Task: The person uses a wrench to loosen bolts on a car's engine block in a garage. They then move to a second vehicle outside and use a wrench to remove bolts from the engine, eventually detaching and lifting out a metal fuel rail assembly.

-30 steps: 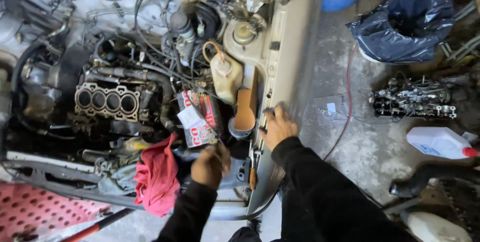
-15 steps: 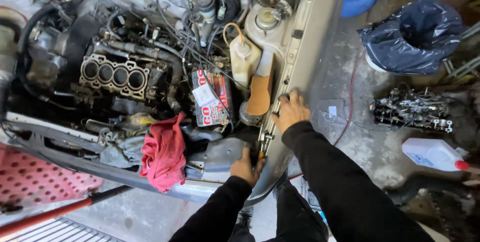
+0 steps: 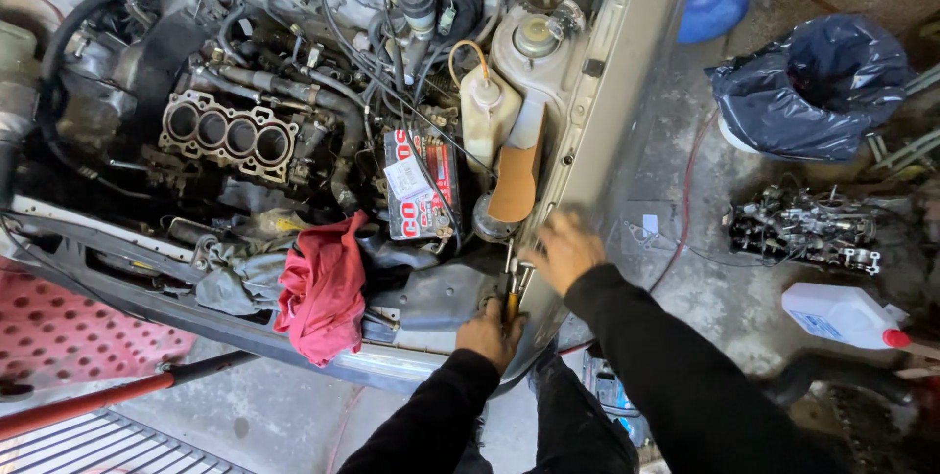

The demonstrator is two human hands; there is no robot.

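L hand (image 3: 490,332) closed on orange-handled tool (image 3: 511,300) at fender edge (image 3: 578,156); R hand (image 3: 562,249), fingers spread, braces fender. Advise: keep tool square, steady pressure, avoid slip.

Both hands reach forward, left hand (image 3: 493,333) fisted, right hand (image 3: 561,251) spread flat.

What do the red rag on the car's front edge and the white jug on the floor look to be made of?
Red rag: soft woven cloth, matte, judging by its limp folds. White jug: probably plastic, smooth and slightly translucent, with a red cap.
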